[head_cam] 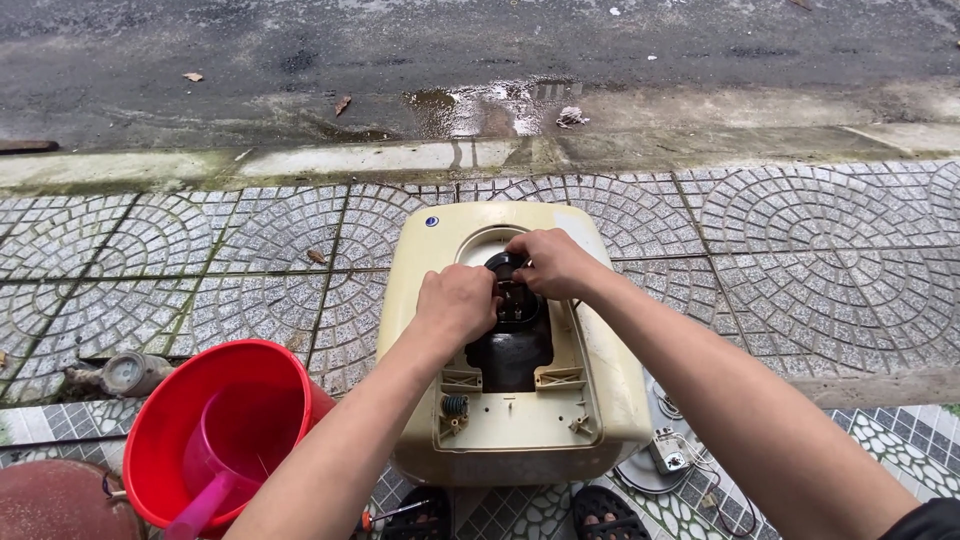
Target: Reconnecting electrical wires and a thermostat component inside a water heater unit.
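A cream-coloured boxy appliance housing (600,370) lies on the tiled pavement with its cover off, showing a dark cavity. Inside the opening sits a round black part (515,300). My left hand (457,303) grips the left side of that black part. From the far side my right hand (553,262) closes its fingers on the part's upper edge. Both forearms reach in from the bottom of the view. The hands hide much of the part.
A red bucket (170,440) holding a pink scoop (215,490) stands at the lower left. A water meter (125,372) sits left of it. A detached round cover with wires (665,460) lies at the right. A screwdriver (395,516) and sandalled feet (605,515) are below. A wet road and kerb lie beyond.
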